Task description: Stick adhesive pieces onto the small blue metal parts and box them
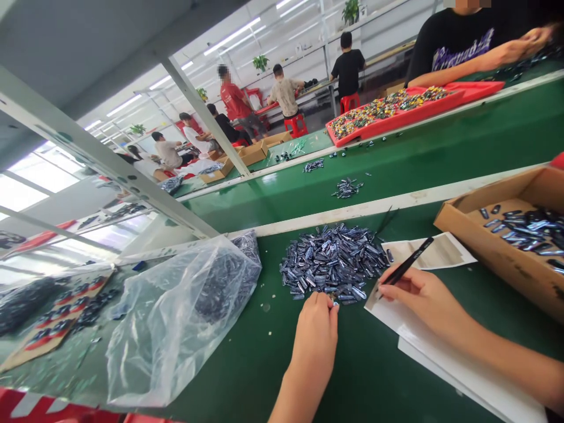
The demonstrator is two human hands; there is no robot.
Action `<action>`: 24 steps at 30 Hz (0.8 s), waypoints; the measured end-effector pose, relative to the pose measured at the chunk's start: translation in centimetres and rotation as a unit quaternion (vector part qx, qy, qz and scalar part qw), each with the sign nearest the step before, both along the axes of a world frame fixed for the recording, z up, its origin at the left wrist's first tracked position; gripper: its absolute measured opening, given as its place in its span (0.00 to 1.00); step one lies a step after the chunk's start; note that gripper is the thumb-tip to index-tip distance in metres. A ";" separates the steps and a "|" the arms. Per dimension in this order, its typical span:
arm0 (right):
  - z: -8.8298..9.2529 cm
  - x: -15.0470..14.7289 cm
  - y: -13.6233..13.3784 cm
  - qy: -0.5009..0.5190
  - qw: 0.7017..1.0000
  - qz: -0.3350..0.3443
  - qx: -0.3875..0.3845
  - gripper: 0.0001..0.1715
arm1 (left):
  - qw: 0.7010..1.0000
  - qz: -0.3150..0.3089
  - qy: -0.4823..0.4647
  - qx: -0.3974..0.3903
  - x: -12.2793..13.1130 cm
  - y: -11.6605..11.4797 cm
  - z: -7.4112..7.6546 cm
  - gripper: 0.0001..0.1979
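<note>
A heap of small, dark, shiny oblong pieces (335, 258) lies on the green work surface. At the heap's near edge is my left hand (315, 329), its fingers and thumb pinched around a small shiny piece (335, 302) that is mostly hidden. My right hand (427, 296) grips black tweezers (409, 261) like a pen. Their tips point down at a white sheet (392, 314) just right of the heap. Beyond that hand lies another sheet with a greyish-brown area (434, 254).
A clear plastic bag (163, 317) of dark pieces lies left. At right stands a cardboard box (480, 241) with similar pieces. Across the green conveyor belt (282, 200), a red tray (374, 126) of colourful parts sits before a co-worker in a black shirt (467, 53). Other people sit farther back.
</note>
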State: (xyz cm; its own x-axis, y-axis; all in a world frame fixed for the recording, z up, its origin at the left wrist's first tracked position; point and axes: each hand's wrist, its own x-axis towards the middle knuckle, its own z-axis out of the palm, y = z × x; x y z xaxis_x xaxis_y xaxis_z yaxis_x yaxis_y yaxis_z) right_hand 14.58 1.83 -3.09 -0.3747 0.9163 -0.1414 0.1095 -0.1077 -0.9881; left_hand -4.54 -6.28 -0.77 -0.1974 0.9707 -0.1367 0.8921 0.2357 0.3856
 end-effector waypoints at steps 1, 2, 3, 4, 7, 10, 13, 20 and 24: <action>0.1 0.0 0.0 -0.002 1.000 -0.003 0.002 0.12 | 1.000 -0.004 0.002 0.004 0.0 -0.1 0.0 0.09; 0.1 0.0 -0.1 -0.005 1.000 -0.006 0.005 0.13 | 1.000 -0.009 0.002 0.010 0.0 -0.2 -0.1 0.10; 0.1 0.0 -0.1 -0.009 1.000 -0.009 0.010 0.13 | 1.000 -0.014 -0.002 0.018 -0.1 -0.3 -0.1 0.10; 0.1 0.0 -0.2 -0.014 1.000 -0.011 0.015 0.13 | 0.999 -0.021 -0.006 0.026 -0.1 -0.3 -0.2 0.09; -0.1 0.0 -0.1 -0.037 0.999 -0.008 0.026 0.13 | 0.999 -0.040 -0.014 0.018 -0.2 -0.4 -0.1 0.05; 0.1 0.1 0.4 -0.041 0.999 0.012 0.025 0.13 | 0.998 -0.053 -0.017 -0.011 -0.4 -0.4 0.5 0.08; 0.7 0.4 1.0 -0.040 0.998 0.034 0.020 0.14 | 0.993 -0.035 -0.108 -0.030 -0.6 0.0 1.3 0.08; 0.8 0.1 1.4 -0.038 0.999 0.032 0.014 0.12 | 0.867 0.027 -0.490 -0.081 0.7 2.2 1.4 0.11; 0.1 -0.2 1.2 -0.063 0.997 0.021 0.028 0.11 | 0.850 0.013 -0.514 -0.117 2.1 3.1 0.7 0.10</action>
